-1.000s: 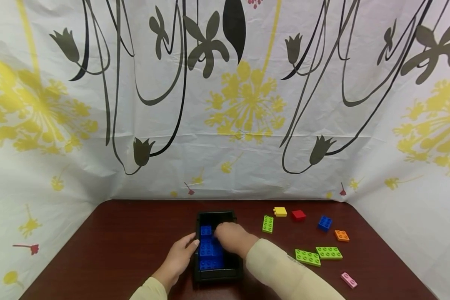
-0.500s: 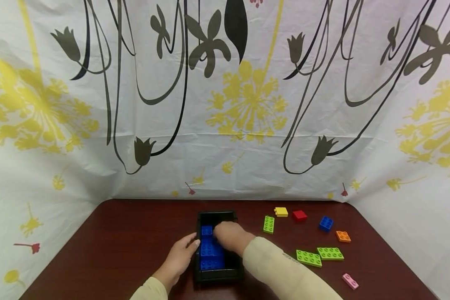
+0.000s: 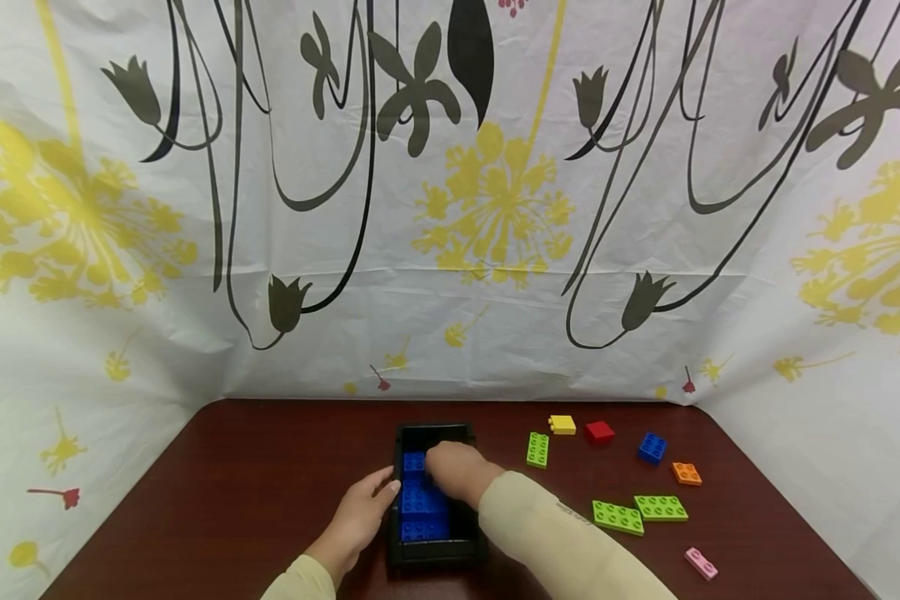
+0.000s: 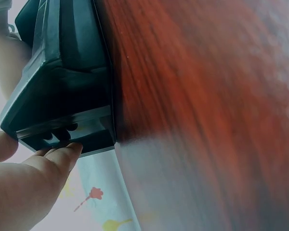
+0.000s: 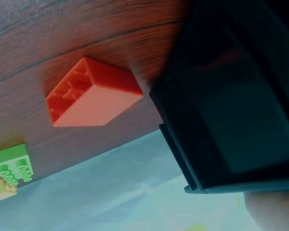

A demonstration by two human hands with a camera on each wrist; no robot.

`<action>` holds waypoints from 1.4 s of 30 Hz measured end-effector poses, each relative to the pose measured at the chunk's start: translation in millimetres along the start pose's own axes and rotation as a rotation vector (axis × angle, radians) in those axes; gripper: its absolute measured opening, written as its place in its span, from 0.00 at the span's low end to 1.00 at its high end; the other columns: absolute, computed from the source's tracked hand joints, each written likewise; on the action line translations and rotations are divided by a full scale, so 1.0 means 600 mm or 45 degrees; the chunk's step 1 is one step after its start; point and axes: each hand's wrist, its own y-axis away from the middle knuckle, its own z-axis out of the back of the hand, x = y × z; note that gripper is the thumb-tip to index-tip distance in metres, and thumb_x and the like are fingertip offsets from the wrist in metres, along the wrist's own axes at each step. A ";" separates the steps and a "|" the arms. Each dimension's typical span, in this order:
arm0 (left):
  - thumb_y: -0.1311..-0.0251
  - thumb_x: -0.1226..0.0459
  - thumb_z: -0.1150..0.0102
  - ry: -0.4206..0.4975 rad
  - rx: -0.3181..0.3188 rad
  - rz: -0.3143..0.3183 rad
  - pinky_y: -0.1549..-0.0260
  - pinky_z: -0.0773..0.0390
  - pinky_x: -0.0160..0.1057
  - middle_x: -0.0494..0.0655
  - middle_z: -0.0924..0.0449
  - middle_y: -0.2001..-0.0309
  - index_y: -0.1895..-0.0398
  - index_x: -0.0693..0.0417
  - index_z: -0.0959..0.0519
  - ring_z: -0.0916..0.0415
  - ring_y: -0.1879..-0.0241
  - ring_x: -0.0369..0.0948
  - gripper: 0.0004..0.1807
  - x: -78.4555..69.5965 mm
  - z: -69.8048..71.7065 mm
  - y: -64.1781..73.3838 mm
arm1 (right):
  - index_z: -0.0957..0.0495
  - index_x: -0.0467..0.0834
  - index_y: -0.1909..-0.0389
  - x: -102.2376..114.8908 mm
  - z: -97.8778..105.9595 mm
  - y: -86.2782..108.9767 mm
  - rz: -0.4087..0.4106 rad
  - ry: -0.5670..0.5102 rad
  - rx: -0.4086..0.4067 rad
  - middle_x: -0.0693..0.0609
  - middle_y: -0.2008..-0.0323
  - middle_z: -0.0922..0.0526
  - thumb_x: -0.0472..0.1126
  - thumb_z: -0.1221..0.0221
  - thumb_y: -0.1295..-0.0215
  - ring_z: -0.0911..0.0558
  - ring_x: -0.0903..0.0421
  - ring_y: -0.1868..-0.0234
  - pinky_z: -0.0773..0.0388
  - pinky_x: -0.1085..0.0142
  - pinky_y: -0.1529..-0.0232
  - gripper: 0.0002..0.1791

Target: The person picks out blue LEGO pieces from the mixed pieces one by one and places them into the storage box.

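A black plastic bin point(image 3: 438, 552) stands on the table, with several blue toy building bricks point(image 3: 424, 498) along its left side. My left hand point(image 3: 356, 518) grips the bin's left side, its thumb at the rim and fingers against the outer wall, as the left wrist view also shows. My right hand point(image 3: 456, 471) reaches down into the bin beside the blue bricks with fingers bent. Its fingertips are hidden, so I cannot tell what they hold. Close by the bin, a red brick point(image 5: 94, 94) lies on the table in the right wrist view.
Right of the bin lie a lime brick point(image 3: 537, 448), a yellow brick point(image 3: 562, 425), another red brick point(image 3: 598, 432), a blue brick point(image 3: 652, 447), an orange brick point(image 3: 686, 473), two long lime bricks point(image 3: 618, 517) and a pink brick point(image 3: 701, 563). A patterned cloth point(image 3: 450, 333) hangs behind the table.
My right hand stays inside the bin, with the hand and forearm shifting very slightly left. The left hand and the loose bricks keep their places.
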 end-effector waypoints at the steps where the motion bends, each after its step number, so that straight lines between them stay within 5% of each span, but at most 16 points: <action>1: 0.27 0.57 0.54 -0.002 0.002 0.003 0.46 0.28 0.61 0.68 0.42 0.31 0.30 0.67 0.39 0.41 0.34 0.64 0.29 0.000 0.000 0.000 | 0.17 0.48 0.72 0.000 0.000 -0.001 -0.005 -0.001 -0.001 0.55 0.71 0.17 0.37 0.41 0.35 0.27 0.63 0.74 0.21 0.65 0.63 0.07; 28: 0.27 0.57 0.54 -0.022 0.014 0.017 0.46 0.29 0.61 0.68 0.42 0.31 0.30 0.66 0.39 0.42 0.34 0.65 0.29 -0.002 0.000 0.000 | 0.16 0.47 0.62 0.009 0.001 0.005 -0.040 0.061 0.022 0.54 0.65 0.15 0.40 0.43 0.31 0.21 0.63 0.67 0.19 0.65 0.58 0.07; 35: 0.27 0.57 0.53 -0.018 0.005 0.000 0.46 0.28 0.61 0.69 0.41 0.32 0.30 0.67 0.39 0.40 0.35 0.65 0.29 -0.001 0.000 0.001 | 0.16 0.48 0.61 0.006 0.005 0.020 0.035 0.182 -0.122 0.54 0.63 0.15 0.38 0.41 0.34 0.18 0.60 0.60 0.19 0.66 0.58 0.06; 42: 0.27 0.57 0.53 -0.031 -0.007 -0.006 0.47 0.28 0.61 0.69 0.40 0.32 0.31 0.67 0.38 0.40 0.35 0.65 0.29 -0.001 -0.001 0.001 | 0.15 0.49 0.59 -0.008 0.013 0.044 0.082 0.080 -0.254 0.54 0.63 0.16 0.38 0.41 0.34 0.18 0.60 0.61 0.19 0.65 0.60 0.08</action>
